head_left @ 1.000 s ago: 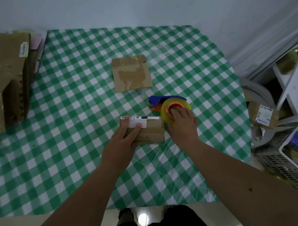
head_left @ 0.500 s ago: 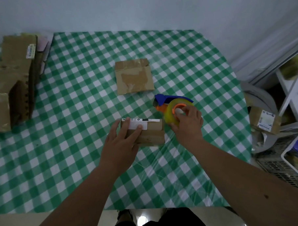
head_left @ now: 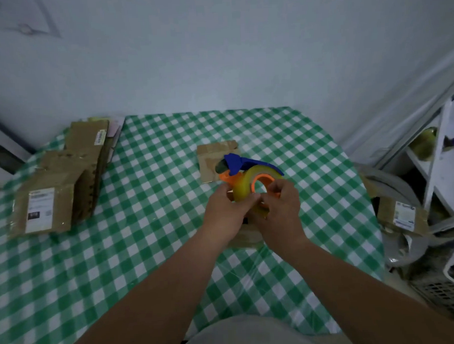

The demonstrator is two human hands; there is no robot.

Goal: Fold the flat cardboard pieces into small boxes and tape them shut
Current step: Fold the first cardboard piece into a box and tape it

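The tape dispenser (head_left: 249, 181) is held up in the air by both hands, most likely so the loose end of the tape can be found and pulled out. The right hand (head_left: 279, 208) is curled around the near side of the yellow tape roll, with a finger by the orange ring in the middle. The left hand (head_left: 223, 211) is pressed against the roll from the other side, and its fingertips are pinched on the edge of the tape. The two hands are close together and touch at the fingers. Both arms are stretched forward from the body, with the wrists bent a little toward each other.

Just under the hands, a small folded box (head_left: 245, 237) is left on the surface (head_left: 145, 240). It is mostly hidden by the hands, so it cannot be told if its flaps are taped yet. It seems to be kept there so the tape can be brought straight down onto it.

Past the hands, a flat cardboard piece (head_left: 211, 157) is lying partly behind the blue top of the dispenser. Far off to the left of the hands, a pile of bigger cardboard boxes (head_left: 57, 184) is stacked at the edge of the surface.
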